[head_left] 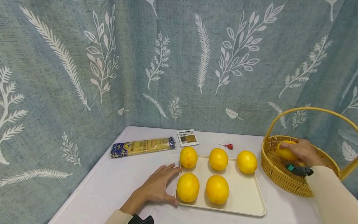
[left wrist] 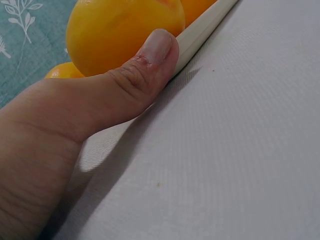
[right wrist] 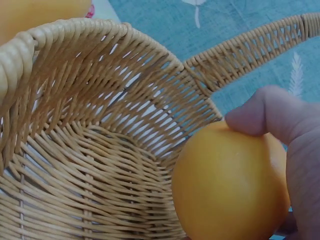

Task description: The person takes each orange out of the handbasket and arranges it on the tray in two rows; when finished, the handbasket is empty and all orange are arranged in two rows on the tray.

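Note:
My right hand (head_left: 305, 152) holds a yellow-orange fruit, which looks like an orange (head_left: 286, 150), inside the wicker basket (head_left: 291, 183) at the right. In the right wrist view the thumb lies over the top of this orange (right wrist: 227, 180), close to the basket wall (right wrist: 140, 85). Several similar oranges (head_left: 217, 189) sit spaced out on a cream tray (head_left: 246, 196). At the tray's left side rests my left hand (head_left: 159, 184), fingers spread and thumb at the near-left corner. The left wrist view shows that thumb (left wrist: 145, 70) against the tray rim beside an orange (left wrist: 115, 35).
The basket's tall arched handle (head_left: 316, 109) rises at the right. Behind the tray lie a pack of dry noodles (head_left: 144, 147), a small flat packet (head_left: 188, 137) and a red lollipop (head_left: 230, 146). A patterned curtain (head_left: 179, 62) hangs along the back and left of the white table (head_left: 95, 186).

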`<state>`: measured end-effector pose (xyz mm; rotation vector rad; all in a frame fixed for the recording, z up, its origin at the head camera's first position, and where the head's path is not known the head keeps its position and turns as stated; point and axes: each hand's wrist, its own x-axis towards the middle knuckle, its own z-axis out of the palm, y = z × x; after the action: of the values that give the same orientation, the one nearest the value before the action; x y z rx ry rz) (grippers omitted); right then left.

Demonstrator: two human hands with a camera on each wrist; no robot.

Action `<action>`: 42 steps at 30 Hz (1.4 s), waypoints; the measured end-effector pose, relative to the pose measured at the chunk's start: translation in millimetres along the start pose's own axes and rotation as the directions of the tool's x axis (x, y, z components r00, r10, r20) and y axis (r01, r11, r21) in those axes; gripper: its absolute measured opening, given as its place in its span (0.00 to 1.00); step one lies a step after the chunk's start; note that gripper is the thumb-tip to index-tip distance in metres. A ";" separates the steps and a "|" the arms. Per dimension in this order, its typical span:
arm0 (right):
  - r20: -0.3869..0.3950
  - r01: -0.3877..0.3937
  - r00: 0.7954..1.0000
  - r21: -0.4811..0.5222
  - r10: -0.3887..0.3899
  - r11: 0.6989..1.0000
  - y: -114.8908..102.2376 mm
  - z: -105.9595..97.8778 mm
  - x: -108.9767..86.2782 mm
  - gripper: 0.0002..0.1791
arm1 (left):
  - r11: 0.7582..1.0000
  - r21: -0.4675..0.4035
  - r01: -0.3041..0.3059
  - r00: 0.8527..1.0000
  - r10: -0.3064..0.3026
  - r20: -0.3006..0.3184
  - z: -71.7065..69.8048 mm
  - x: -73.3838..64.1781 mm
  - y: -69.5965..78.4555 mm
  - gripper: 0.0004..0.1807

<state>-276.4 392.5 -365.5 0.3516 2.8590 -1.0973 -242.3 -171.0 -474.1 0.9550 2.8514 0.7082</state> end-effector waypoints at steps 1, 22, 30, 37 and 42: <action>0.006 0.008 1.000 0.001 -0.008 1.000 -0.6 -1.2 -0.9 0.53 | 1.000 0.001 0.000 1.000 0.000 0.000 0.1 0.2 0.2 0.66; -0.081 0.253 0.962 -0.101 -0.262 0.962 -41.3 -7.8 -21.3 0.41 | 1.000 0.000 0.014 1.000 -0.014 -0.001 -0.4 -0.7 1.7 0.66; -0.108 0.383 0.913 -0.106 -0.394 0.918 -55.3 6.7 -37.9 0.34 | 1.000 -0.006 0.031 1.000 -0.031 0.003 0.0 -0.5 2.1 0.65; -0.099 0.452 0.885 -0.042 -0.454 0.891 -61.8 19.2 -54.9 0.33 | 1.000 -0.014 0.023 1.000 -0.023 0.001 1.0 0.5 2.0 0.65; -0.093 0.492 0.866 -0.018 -0.491 0.870 -66.2 29.3 -66.9 0.34 | 1.000 -0.012 0.016 1.000 -0.016 -0.006 1.8 0.4 1.8 0.66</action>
<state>-227.5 312.5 -335.1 -0.3677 3.1193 -1.1771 -241.3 -168.8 -474.9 0.9296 2.8534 0.7271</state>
